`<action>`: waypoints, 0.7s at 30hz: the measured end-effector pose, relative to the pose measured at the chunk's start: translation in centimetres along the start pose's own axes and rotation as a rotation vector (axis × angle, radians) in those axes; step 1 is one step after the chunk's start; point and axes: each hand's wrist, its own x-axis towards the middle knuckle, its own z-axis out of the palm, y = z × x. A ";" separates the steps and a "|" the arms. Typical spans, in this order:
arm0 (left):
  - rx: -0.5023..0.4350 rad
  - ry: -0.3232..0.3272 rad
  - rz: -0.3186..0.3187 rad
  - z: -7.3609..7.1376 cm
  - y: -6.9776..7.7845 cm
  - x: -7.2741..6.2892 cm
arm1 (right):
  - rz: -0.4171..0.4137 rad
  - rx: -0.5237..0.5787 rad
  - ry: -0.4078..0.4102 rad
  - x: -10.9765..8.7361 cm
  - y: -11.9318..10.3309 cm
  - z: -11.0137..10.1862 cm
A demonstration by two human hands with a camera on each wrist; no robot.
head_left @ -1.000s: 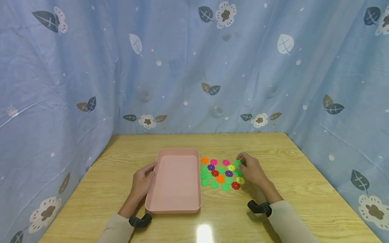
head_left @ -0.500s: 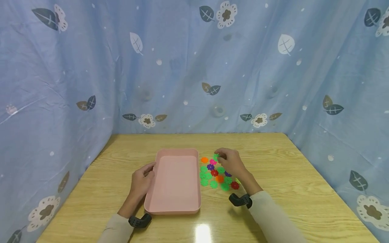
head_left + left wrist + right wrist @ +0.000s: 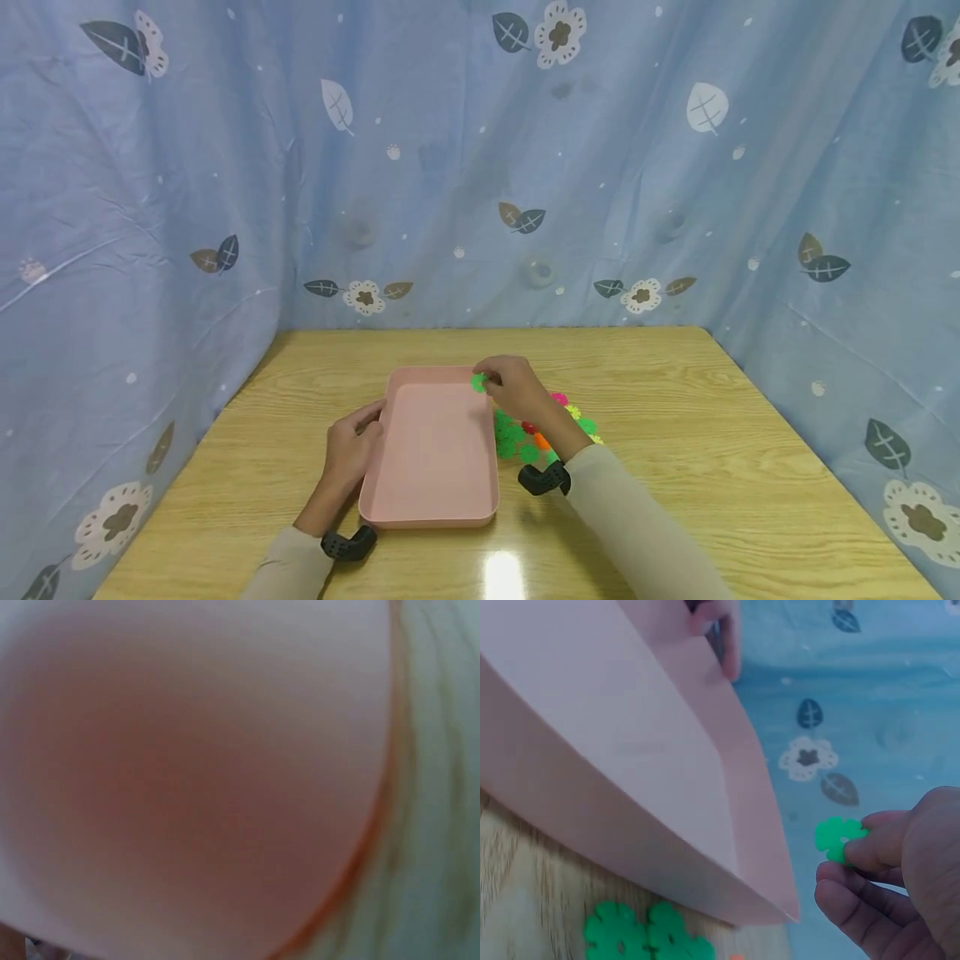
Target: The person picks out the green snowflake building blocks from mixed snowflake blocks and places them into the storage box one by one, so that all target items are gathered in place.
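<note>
A shallow pink tray [image 3: 427,454] lies on the table. At its left rim, my left hand [image 3: 351,450] grips the edge; its fingers [image 3: 730,649] also show on the rim in the right wrist view. My right hand [image 3: 513,387] is over the tray's far right corner, pinching a green flower-shaped plastic disc [image 3: 840,838] between thumb and fingers. More discs of this kind lie flat to the right of the tray, including green discs [image 3: 506,437] and a pink disc [image 3: 559,399]. My right hand and forearm hide part of that group.
The wooden table [image 3: 712,433] extends on both sides of the tray. A blue patterned curtain [image 3: 450,167] hangs behind it and along the sides. In the left wrist view, the tray's wall [image 3: 187,787] fills most of the picture, blurred.
My right hand has picked up a green disc from the right side of the group and carried it left to the tray's far right corner. The left hand has stayed at the tray's rim.
</note>
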 end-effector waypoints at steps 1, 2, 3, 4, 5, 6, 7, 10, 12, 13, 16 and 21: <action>-0.002 0.002 0.000 0.0 0.0 0.0 | -0.003 -0.004 -0.015 0.2 -0.2 0.2; 0.003 0.005 -0.002 0.0 0.0 0.1 | 0.001 -0.005 -0.027 0.4 -0.4 0.4; 0.004 0.004 -0.002 0.1 0.0 0.1 | 0.003 0.002 -0.039 0.5 -0.6 0.6; 0.003 0.003 -0.004 0.1 0.0 0.1 | 0.005 0.015 -0.047 0.6 -0.8 0.9; 0.002 0.003 -0.003 0.1 0.0 0.1 | 0.006 0.027 -0.054 0.7 -0.9 1.1; 0.003 0.004 -0.001 0.1 0.0 0.1 | 0.002 0.035 -0.058 0.9 -1.0 1.5; 0.000 0.002 0.000 0.1 0.0 0.1 | -0.001 0.046 -0.064 1.0 -1.0 1.8; -0.002 0.005 0.003 0.2 -0.1 0.1 | -0.008 0.078 -0.082 1.4 -1.3 2.9; -0.001 0.008 0.006 0.3 -0.1 0.1 | -0.008 0.089 -0.096 1.7 -1.6 3.5; 0.001 0.008 0.008 0.3 -0.1 0.1 | -0.006 0.097 -0.106 1.8 -1.8 3.8; 0.016 0.019 0.011 0.4 -0.2 0.0 | -0.011 0.085 -0.118 2.2 -2.4 4.4; 0.054 0.037 0.017 0.3 -0.3 0.0 | -0.013 0.007 -0.111 2.8 -3.2 5.3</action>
